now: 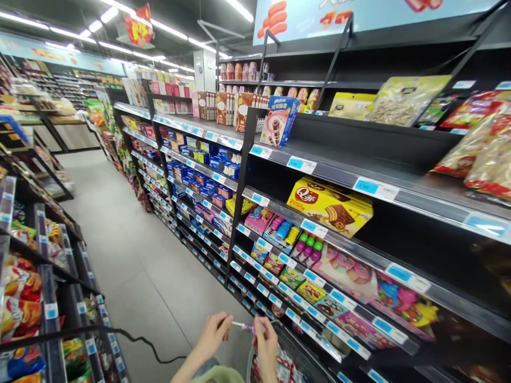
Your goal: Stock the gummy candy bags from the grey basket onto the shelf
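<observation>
I have one thin stick item [241, 325] up in mid-air, low in the head view, over the aisle floor [159, 287] and just in front of the lower shelves. Left hand [215, 332]: fingertips together on its white end. Right hand [265, 338]: thumb and finger pinching the purple end. Both grips look closed to me.

Progress, my read: pickup and two-ended hold are done. Release and set-down are not. Can't tell if the purple end is a wrapper or whether it's open, too small. Can't call a percentage from this.

Below the right hand: one container [249, 367], partly hidden, with red-and-white wrapped pieces [284, 367] in it. They overlap, so I get no reliable count.

Counts: hands 2, stick item 1, container 1. On the near shelving: 1 large yellow box [330, 206], 1 blue-and-pink carton [278, 121] standing upright at the end of the shelf above. Also 1 black cable [138, 339] at lower left, well apart from the stick item.
</observation>
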`<action>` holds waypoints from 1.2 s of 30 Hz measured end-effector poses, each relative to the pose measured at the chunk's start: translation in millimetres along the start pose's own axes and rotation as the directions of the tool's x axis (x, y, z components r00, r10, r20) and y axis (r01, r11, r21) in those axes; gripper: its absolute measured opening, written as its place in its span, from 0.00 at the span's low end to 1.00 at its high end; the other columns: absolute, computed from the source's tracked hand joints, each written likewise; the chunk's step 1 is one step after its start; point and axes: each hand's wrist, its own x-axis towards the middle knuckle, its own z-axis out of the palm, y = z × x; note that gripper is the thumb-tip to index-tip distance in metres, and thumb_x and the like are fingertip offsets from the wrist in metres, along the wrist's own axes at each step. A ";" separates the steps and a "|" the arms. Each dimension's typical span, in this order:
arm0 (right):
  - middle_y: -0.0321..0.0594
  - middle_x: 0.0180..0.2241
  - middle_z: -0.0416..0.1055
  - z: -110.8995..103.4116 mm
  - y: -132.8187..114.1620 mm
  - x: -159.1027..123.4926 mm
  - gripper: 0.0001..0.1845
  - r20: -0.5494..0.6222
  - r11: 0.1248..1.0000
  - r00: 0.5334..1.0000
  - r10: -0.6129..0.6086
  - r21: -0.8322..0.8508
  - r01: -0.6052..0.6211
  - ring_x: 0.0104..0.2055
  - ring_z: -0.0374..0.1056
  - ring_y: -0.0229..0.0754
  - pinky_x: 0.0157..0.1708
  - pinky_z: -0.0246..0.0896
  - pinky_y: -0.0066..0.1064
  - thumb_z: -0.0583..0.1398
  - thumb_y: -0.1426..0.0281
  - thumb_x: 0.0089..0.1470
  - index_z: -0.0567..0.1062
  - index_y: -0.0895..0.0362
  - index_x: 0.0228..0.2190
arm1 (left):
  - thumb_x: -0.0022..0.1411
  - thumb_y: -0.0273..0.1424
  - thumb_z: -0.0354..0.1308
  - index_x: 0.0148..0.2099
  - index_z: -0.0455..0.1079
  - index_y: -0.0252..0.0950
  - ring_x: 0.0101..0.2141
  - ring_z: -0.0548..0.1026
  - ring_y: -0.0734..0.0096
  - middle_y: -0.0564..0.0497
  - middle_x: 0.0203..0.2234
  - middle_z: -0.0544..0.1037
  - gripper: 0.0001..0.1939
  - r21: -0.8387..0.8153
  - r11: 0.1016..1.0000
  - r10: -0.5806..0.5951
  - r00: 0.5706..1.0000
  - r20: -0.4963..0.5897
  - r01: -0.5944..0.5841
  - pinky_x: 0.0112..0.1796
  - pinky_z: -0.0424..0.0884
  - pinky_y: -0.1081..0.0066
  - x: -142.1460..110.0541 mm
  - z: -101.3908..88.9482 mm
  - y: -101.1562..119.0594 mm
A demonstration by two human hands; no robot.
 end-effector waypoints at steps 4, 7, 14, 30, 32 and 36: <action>0.33 0.21 0.68 6.2 -9.0 -9.5 0.28 0.083 0.996 0.996 -0.023 0.090 0.016 0.23 0.63 0.39 0.21 0.56 0.26 0.65 0.48 0.52 0.71 0.53 0.48 | 0.60 0.64 0.44 0.22 0.62 0.39 0.21 0.69 0.68 0.51 0.14 0.69 0.34 -0.036 0.999 0.003 0.995 -0.098 -0.007 0.30 0.65 0.69 5.5 -3.3 2.3; 0.39 0.30 0.74 7.1 -15.3 -15.6 0.33 0.143 0.988 0.988 -0.056 0.148 0.034 0.29 0.69 0.43 0.25 0.62 0.28 0.67 0.52 0.51 0.68 0.53 0.53 | 0.59 0.64 0.44 0.22 0.62 0.39 0.21 0.69 0.69 0.52 0.14 0.68 0.34 -0.045 0.999 0.007 0.992 -0.126 -0.013 0.29 0.65 0.69 13.1 -5.8 5.9; 0.44 0.35 0.76 2.1 -21.2 -19.2 0.36 0.128 0.983 0.991 -0.046 0.180 0.022 0.30 0.70 0.43 0.29 0.66 0.31 0.68 0.53 0.50 0.69 0.55 0.55 | 0.60 0.64 0.44 0.23 0.61 0.39 0.20 0.67 0.70 0.52 0.14 0.68 0.34 -0.021 0.999 0.031 0.994 -0.104 -0.033 0.28 0.63 0.70 17.4 -6.0 11.9; 0.28 0.16 0.55 2.7 -14.3 -20.1 0.26 0.103 0.994 0.992 -0.070 0.088 0.061 0.19 0.52 0.33 0.22 0.51 0.25 0.62 0.48 0.55 0.62 0.55 0.23 | 0.63 0.62 0.40 0.19 0.62 0.38 0.21 0.66 0.69 0.50 0.14 0.68 0.36 0.097 0.994 0.042 0.999 -0.019 -0.040 0.30 0.61 0.69 5.2 -7.4 15.4; 0.28 0.15 0.54 3.3 -10.7 -19.9 0.26 0.099 0.994 0.993 -0.060 0.096 0.050 0.18 0.51 0.33 0.22 0.50 0.26 0.62 0.47 0.56 0.62 0.54 0.23 | 0.63 0.62 0.40 0.19 0.62 0.39 0.21 0.65 0.69 0.50 0.14 0.67 0.36 0.095 0.995 0.041 0.999 -0.020 -0.039 0.30 0.61 0.69 4.2 -7.2 14.5; 0.28 0.15 0.55 3.6 -5.5 -19.0 0.26 0.096 0.994 0.993 -0.067 0.095 0.058 0.18 0.52 0.33 0.22 0.50 0.26 0.61 0.48 0.56 0.63 0.55 0.22 | 0.63 0.61 0.41 0.19 0.61 0.39 0.21 0.65 0.70 0.51 0.14 0.66 0.35 0.089 0.995 0.053 0.998 -0.027 -0.050 0.30 0.61 0.69 4.0 -6.2 14.0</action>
